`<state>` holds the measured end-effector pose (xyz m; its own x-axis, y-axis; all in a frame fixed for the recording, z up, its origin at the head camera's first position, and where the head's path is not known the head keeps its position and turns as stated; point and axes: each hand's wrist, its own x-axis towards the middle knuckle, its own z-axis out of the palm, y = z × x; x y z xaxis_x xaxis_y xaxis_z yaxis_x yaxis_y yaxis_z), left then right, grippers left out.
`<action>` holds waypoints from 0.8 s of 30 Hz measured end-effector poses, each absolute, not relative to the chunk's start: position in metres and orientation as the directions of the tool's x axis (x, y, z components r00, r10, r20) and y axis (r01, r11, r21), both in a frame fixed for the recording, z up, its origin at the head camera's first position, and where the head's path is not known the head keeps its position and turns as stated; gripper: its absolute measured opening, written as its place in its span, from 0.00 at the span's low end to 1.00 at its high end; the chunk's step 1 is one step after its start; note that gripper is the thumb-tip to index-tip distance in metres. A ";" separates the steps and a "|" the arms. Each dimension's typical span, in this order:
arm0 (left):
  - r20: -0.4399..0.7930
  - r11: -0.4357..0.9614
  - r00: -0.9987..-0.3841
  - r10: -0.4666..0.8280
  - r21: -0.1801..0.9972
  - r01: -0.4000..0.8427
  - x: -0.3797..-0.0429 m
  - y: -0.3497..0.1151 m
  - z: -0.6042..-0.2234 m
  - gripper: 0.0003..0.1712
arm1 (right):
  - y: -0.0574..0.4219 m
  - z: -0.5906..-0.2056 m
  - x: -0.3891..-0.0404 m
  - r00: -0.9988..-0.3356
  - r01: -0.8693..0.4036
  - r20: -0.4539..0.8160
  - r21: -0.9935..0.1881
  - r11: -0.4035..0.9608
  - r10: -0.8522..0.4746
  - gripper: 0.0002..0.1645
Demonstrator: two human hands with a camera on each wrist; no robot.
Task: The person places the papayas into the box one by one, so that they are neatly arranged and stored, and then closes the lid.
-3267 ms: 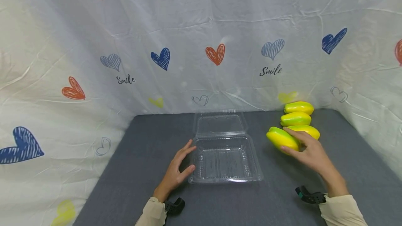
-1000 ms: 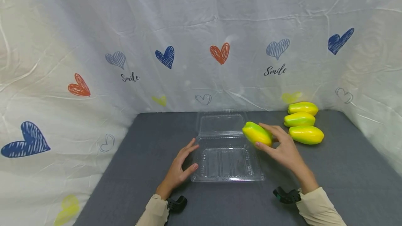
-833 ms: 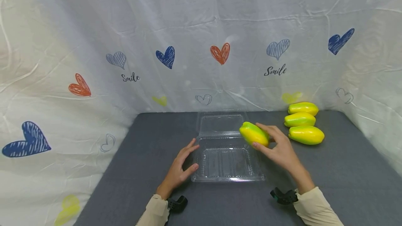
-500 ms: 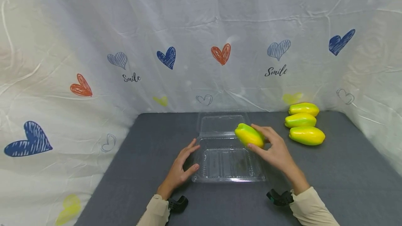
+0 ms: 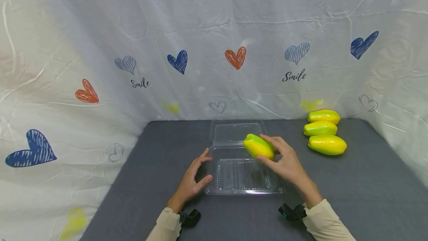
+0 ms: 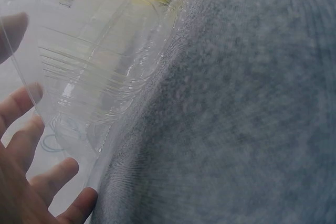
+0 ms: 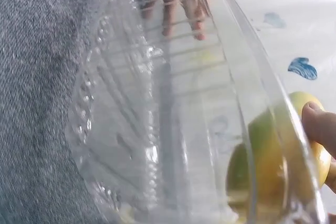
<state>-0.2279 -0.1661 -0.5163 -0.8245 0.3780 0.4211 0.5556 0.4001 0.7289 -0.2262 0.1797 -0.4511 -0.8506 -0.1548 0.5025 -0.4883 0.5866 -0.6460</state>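
Observation:
A clear plastic clamshell container (image 5: 242, 189) lies open on the table, its lid (image 5: 238, 131) folded back toward the curtain. My right hand (image 5: 287, 161) grips a yellow-green papaya (image 5: 258, 146) between thumb and fingers, above the tray's back right part. In the right wrist view the papaya (image 7: 273, 156) shows through the clear plastic wall. At the tray's left rim, my left hand (image 5: 191, 179) has its fingers spread and extended, with fingertips at the edge. Whether they press on it I cannot tell. The left wrist view has those fingers (image 6: 55, 179) beside the plastic wall.
Three more papayas lie in a column at the table's back right: a rear one (image 5: 323, 116), a middle one (image 5: 320, 128) and a front one (image 5: 327, 145). A dark grey cloth covers the table (image 5: 351, 189). Behind hangs a white curtain (image 5: 200, 29) with printed hearts.
My right hand has lifted the papaya from beside the other three and carried it left, over the container. The left hand has stayed at the left rim.

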 end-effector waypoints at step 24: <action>0.412 0.376 -0.831 0.374 0.751 0.542 -0.228 -0.165 -0.516 0.29 | 0.152 -0.456 -0.227 -0.860 -0.502 0.454 -0.673 0.544 -0.232 0.39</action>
